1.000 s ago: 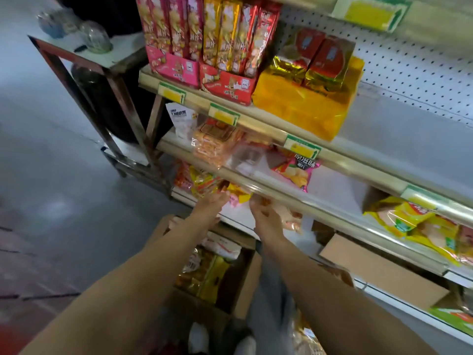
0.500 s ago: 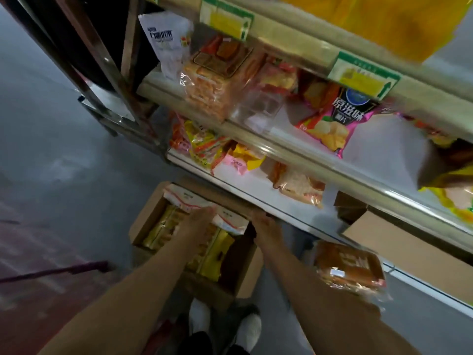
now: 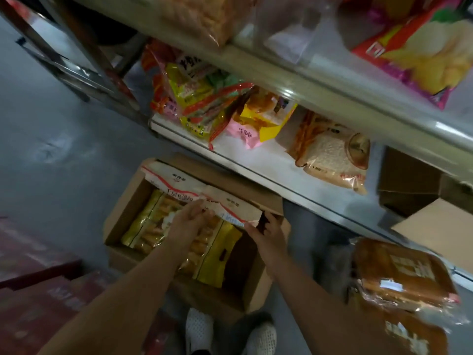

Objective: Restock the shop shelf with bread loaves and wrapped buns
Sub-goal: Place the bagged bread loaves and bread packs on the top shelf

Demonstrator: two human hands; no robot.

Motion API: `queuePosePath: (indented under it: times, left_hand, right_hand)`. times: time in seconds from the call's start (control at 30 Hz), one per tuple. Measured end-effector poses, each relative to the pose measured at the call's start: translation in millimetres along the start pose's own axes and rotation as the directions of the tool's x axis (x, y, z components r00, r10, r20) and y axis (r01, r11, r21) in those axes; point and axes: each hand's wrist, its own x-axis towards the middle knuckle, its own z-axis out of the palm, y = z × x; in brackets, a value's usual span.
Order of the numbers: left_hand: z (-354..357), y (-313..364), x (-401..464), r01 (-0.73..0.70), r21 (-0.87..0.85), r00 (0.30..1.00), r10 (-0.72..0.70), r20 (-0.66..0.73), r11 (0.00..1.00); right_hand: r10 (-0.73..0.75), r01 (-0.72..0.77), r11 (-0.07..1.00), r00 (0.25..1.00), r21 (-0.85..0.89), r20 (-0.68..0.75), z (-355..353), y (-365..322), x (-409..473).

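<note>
An open cardboard box [image 3: 120, 221] sits on the floor below the bottom shelf [image 3: 258, 165]. Inside lie yellow packs of wrapped buns [image 3: 151, 226] and, along the far side, white packs with a red stripe. My left hand [image 3: 186, 221] and my right hand [image 3: 268, 231] both grip the nearer white pack [image 3: 230, 206], left at its near edge, right at its right corner. A sliced bread loaf [image 3: 330, 155] lies on the bottom shelf to the right. Wrapped brown loaves [image 3: 399, 275] lie low at the right.
Colourful snack bags [image 3: 204, 103] crowd the left end of the bottom shelf. A second shelf edge [image 3: 320, 85] runs above it. Brown cartons [image 3: 414, 180] stand at the right. A metal rack leg [image 3: 97, 62] stands at the left. My white shoes [image 3: 199, 331] are below the box.
My view tipped down from the shelves to the box on the floor. Both hands dropped from the shelf edge into the box and took hold of the white pack.
</note>
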Motion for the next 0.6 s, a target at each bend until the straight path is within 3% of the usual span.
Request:
queuePosePath:
  times: [0.17,0.33,0.47,0.6]
  left_hand:
    - [-6,-27,40,-0.048,0.058,0.998,0.050,-0.031,0.997]
    - [-12,-41,71,-0.096,0.128,0.995,0.090,0.049,0.987]
    - [-7,-49,88,-0.166,0.110,0.985,0.158,0.072,0.980]
    - [7,-53,106,-0.185,-0.012,0.983,0.185,-0.008,0.983]
  right_hand:
    - [-0.002,0.002,1.000,1.000,-0.005,-0.015,11,42,38]
    - [-0.038,0.039,0.999,0.999,0.028,-0.035,24,58,69]
    - [-0.068,0.069,0.997,0.995,0.021,-0.069,34,61,88]
    - [-0.058,0.070,0.995,0.987,0.072,-0.152,35,55,101]
